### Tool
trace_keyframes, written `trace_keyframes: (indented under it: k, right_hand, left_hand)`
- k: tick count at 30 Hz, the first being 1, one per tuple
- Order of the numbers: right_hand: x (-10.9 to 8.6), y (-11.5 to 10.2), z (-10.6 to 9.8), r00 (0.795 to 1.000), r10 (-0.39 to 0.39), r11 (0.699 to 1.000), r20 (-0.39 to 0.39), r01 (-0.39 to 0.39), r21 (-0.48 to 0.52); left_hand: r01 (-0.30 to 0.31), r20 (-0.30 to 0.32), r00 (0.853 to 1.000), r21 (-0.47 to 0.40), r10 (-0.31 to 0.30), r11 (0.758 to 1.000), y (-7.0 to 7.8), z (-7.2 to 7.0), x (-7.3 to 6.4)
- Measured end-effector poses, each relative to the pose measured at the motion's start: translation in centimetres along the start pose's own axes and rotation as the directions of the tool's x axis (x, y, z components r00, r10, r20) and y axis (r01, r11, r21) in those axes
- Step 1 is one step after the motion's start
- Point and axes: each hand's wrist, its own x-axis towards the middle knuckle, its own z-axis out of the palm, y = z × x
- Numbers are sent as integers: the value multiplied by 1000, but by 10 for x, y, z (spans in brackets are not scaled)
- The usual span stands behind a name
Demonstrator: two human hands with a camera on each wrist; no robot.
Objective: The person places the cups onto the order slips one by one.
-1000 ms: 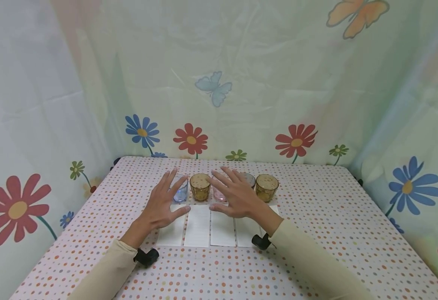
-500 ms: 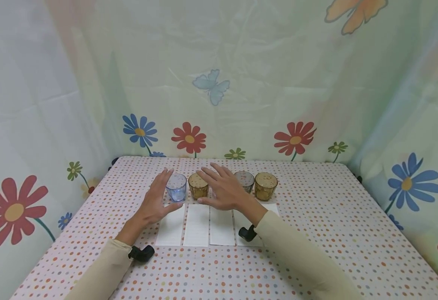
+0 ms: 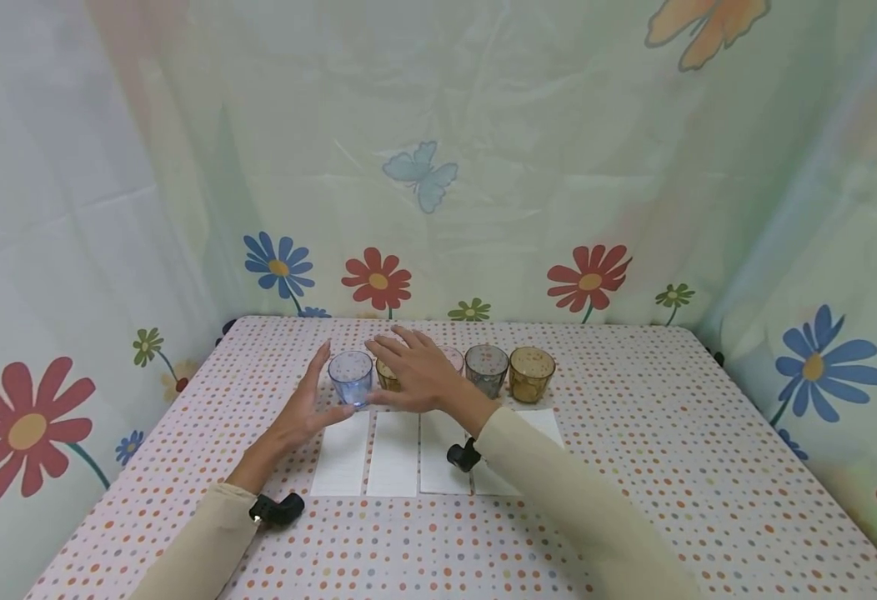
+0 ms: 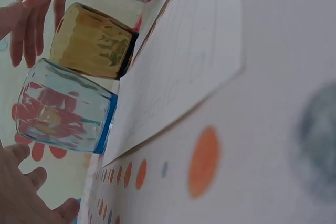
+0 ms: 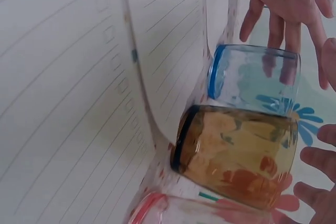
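My left hand (image 3: pixel 305 412) is spread with its fingers straight, just to the left of a clear blue glass (image 3: pixel 351 379). No contact with the glass is plain; in the left wrist view a gap shows between the fingers (image 4: pixel 37 178) and the blue glass (image 4: pixel 63 114). Over an amber glass (image 3: pixel 386 379) hovers my right hand (image 3: pixel 421 375), fingers extended, hiding much of that glass. The right wrist view has the amber glass (image 5: pixel 236 153) beside the blue one (image 5: pixel 257 77), with right fingers (image 5: pixel 317 158) near its rim. Neither hand holds anything.
Rightward in the row stand a pink glass (image 3: pixel 453 358), partly hidden, a grey glass (image 3: pixel 487 371) and another amber glass (image 3: pixel 532 375). Several lined white sheets (image 3: pixel 393 454) lie in front of them on the dotted tablecloth (image 3: pixel 378 550). A flowered curtain (image 3: pixel 483 208) hangs behind.
My right hand has moved left from above the pink glass to the amber one. My left hand has shifted slightly left, uncovering the blue glass. The glasses stay in place.
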Motion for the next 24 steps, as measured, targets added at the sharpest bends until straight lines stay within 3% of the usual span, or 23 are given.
trace_keyframes:
  k: [6, 11, 18, 24]
  right_hand:
    - [15, -12, 3, 999, 29, 1000, 29, -29, -12]
    - [26, -20, 3, 997, 56, 998, 47, -56, -10]
    - [37, -24, 2, 987, 111, 994, 113, -111, -10]
    - [46, -23, 5, 981, 136, 990, 140, -140, 18]
  left_hand:
    - [8, 30, 1000, -191, -2, 981, -9, -6, -2]
    - [-5, 45, 999, -276, 18, 961, -15, -12, -2]
    - [40, 93, 996, -443, 1, 896, -23, -14, -5]
    - [35, 74, 997, -530, 5, 847, -28, -17, -4]
